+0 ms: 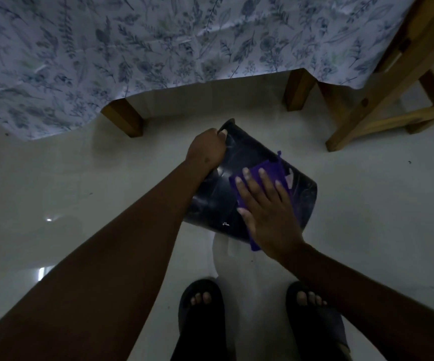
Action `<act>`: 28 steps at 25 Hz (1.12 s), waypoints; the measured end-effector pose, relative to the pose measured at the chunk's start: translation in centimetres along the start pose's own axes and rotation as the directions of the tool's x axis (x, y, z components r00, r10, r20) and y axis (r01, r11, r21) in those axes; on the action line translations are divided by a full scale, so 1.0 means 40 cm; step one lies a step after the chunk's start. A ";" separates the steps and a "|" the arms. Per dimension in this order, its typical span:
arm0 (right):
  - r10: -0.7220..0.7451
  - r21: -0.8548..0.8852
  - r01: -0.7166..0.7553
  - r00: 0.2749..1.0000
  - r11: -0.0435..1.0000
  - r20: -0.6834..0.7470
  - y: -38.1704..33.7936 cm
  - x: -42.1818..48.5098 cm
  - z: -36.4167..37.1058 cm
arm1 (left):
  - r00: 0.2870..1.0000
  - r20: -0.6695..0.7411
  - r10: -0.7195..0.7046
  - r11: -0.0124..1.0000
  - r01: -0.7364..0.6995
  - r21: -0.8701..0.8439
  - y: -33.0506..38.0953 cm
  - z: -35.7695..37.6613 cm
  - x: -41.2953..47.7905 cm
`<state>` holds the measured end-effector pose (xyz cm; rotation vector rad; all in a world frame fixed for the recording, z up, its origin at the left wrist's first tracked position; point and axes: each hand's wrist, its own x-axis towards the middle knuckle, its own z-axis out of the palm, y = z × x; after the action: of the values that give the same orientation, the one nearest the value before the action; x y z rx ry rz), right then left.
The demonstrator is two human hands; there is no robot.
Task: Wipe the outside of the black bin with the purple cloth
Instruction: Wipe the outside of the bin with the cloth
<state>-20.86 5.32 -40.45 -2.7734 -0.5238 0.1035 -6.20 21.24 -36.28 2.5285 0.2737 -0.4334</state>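
The black bin [218,201] is tilted on its side above the pale floor, its rim toward the table. My left hand [206,149] grips the rim at the bin's upper left, fingers curled over the edge. My right hand [268,212] lies flat with fingers spread on the purple cloth [265,170], pressing it against the bin's outer wall on the right side. A corner of the cloth hangs below my wrist. A small pale label shows on the bin near the cloth.
A table with a blue leaf-patterned cloth [158,43] and wooden legs [124,117] stands just beyond the bin. A wooden chair frame [382,95] is at the right. My feet in dark sandals [201,316] stand on the glossy white floor [80,191].
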 end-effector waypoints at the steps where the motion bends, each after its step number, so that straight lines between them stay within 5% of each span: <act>1: -0.037 0.001 0.037 0.999 0.999 -0.016 0.003 0.026 -0.002 | 1.000 0.004 0.000 1.000 0.000 0.018 0.000 0.003 0.004; 6: 0.263 0.313 -0.257 0.965 0.914 0.023 0.125 0.155 -0.054 | 0.998 0.049 -0.050 0.999 0.050 0.010 0.014 -0.002 0.023; 11: -0.043 0.010 0.043 0.999 0.999 0.010 0.010 -0.010 -0.003 | 0.998 0.040 -0.057 0.995 0.053 0.089 0.026 0.006 0.047; 14: 0.090 0.173 -0.084 0.996 0.981 -0.024 0.056 0.140 -0.036 | 0.997 0.051 -0.050 0.995 0.045 0.091 0.035 0.003 0.042; 16: 0.245 0.318 -0.234 0.970 0.919 0.006 0.104 0.192 -0.048 | 0.997 0.065 -0.033 0.999 0.035 -0.018 0.036 -0.014 0.022; 18: 0.262 0.354 -0.253 0.965 0.901 0.023 0.131 0.193 -0.041 | 0.985 0.169 -0.031 0.949 0.082 -0.304 0.017 -0.053 -0.028; 20: 0.249 0.366 -0.251 0.967 0.896 0.053 0.147 0.194 -0.030 | 0.972 0.234 0.026 0.932 0.061 -0.356 -0.038 -0.068 -0.108; 23: 0.248 0.419 -0.278 0.961 0.865 0.125 0.152 0.207 -0.035 | 0.998 0.030 0.058 0.976 -0.050 -0.211 -0.120 -0.010 -0.227; 25: 0.204 0.406 -0.222 0.975 0.886 0.088 0.120 0.168 -0.037 | 0.995 -0.100 0.016 0.963 -0.042 -0.265 -0.120 0.014 -0.245; 28: 0.044 0.139 -0.044 0.999 0.989 0.004 0.015 0.046 -0.040 | 0.998 -0.069 0.012 0.978 -0.026 -0.207 -0.096 0.013 -0.202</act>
<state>-18.75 4.99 -39.16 -2.6492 -0.4379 0.1451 -14.90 23.30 -35.65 2.3414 0.3034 -0.2953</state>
